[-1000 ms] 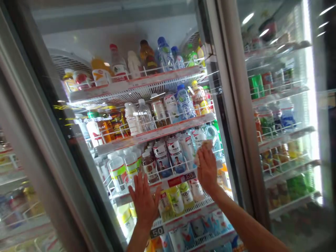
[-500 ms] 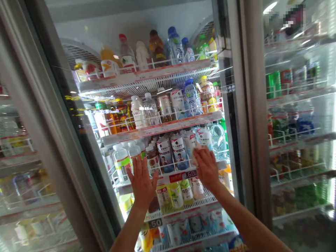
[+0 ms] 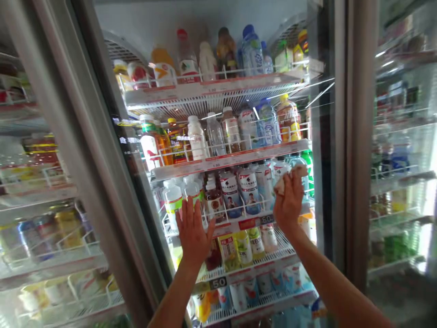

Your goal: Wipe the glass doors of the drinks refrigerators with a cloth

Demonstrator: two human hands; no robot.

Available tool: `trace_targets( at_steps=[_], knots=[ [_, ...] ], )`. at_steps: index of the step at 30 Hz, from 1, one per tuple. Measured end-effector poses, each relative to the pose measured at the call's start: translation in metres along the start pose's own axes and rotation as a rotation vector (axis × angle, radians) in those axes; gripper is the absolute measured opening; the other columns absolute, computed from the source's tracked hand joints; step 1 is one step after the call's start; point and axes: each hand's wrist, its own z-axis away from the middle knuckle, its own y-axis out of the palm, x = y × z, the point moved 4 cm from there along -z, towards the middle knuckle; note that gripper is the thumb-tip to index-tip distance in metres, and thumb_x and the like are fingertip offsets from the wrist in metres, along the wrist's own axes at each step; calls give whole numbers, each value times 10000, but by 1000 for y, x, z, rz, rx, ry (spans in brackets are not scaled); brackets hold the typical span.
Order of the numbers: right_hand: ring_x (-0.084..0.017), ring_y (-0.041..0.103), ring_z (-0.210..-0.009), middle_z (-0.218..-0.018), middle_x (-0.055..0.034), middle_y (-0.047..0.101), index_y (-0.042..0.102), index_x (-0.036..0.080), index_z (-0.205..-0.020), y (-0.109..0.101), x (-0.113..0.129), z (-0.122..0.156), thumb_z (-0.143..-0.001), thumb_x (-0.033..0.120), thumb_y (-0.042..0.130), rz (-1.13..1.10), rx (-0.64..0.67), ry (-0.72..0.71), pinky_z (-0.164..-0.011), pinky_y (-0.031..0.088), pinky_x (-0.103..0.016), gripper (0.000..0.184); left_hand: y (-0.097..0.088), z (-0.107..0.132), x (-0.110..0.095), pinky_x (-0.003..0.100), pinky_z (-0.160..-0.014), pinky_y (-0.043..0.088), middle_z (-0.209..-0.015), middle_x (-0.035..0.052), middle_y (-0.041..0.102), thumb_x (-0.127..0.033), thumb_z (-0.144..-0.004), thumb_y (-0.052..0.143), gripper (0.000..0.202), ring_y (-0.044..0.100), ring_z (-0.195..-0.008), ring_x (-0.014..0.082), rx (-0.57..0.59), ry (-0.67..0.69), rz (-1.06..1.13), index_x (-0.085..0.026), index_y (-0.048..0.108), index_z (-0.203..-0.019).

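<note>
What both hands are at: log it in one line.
left hand: spread at glass door | right hand: holding pale cloth at glass door | behind: bottles on shelves

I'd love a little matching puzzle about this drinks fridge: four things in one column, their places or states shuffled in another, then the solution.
Things:
1. Bare left hand
2. Crumpled pale cloth
3. Plastic bottle with red cap
4. Black rectangular tag reading "50"

Places or states:
A. Standing on the top shelf
B. On a lower shelf's front edge
C. Flat, thumb out to the side
D. Held in the right hand

Pairs: 1-C, 2-D, 3-A, 4-B
</note>
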Motion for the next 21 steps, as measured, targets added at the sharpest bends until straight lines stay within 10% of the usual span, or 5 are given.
trace_targets(
  at_steps=[6, 11, 17, 21],
  knots=[
    [-200, 268, -1373, -1444, -62, 366, 206, 248, -1450, 20, 69, 16, -875, 165, 389, -98, 222, -287, -1121, 268, -419, 609, -12, 3, 24, 467, -1145, 122, -1507, 148, 209, -351, -883, 486, 716, 111, -1418, 242, -9, -3, 11, -155, 111, -1460],
    [-230, 280, -1365, -1462, -100, 321, 255, 216, -1436, 19, 72, 11, -889, 177, 372, -34, -48, -17, -1088, 297, -498, 561, -25, 11, 51, 435, -1151, 99, -1496, 147, 245, -334, -875, 504, 712, 99, -1420, 221, 6, -16, 4, -162, 133, -1457],
    [-189, 252, -1378, -1320, -61, 515, 411, 180, -1350, 41, 168, 36, -869, 140, 383, -138, 204, -402, -1126, 279, -399, 484, -44, 23, 72, 399, -1155, 98, -1517, 117, 199, -267, -897, 461, 663, 84, -1422, 185, 26, -83, 84, -194, 119, -1460],
    [-198, 226, -1387, -1360, -122, 462, 397, 142, -1358, 45, 172, 27, -881, 160, 367, -83, 78, -178, -1126, 253, -429, 478, -55, 25, 81, 372, -1155, 119, -1529, 106, 159, -252, -909, 422, 642, 77, -1423, 179, 47, -97, 163, -182, 106, -1463]
  ],
)
